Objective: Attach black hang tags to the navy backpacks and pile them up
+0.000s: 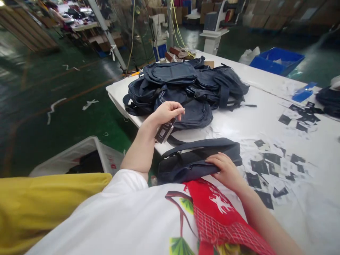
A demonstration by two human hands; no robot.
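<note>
1. Bag (202,159), dark and limp, lies at the near edge of the table (231,125), just in front of a person's white shirt (117,209); keeping it this close seems to put it within easy reach of both hands.

2. The left hand (170,112) hangs above the bag's left end, fingers curled in toward the thumb. It appears to have hold of a black tag (164,131), which shows below the palm, printed side out; what the fingertips themselves pinch cannot be told.

3. The right hand (224,170) lies over the bag's right part, fingers loosely bent, probably to steady it. Whether they clamp the edge cannot be told.

4. More dark bags (172,72) form a heap on the far left of the table, likely stacked there to leave working room nearer the body. Loose cards (259,166) lie scattered to the right, perhaps for quick picking.

5. On the near left, below table height, a white bin (107,154) holds dark cloth (89,163). On the far right, beyond the table, a blue bin (276,67) holds something pale, too blurred to name. Whether the near bag holds anything cannot be seen.
</note>
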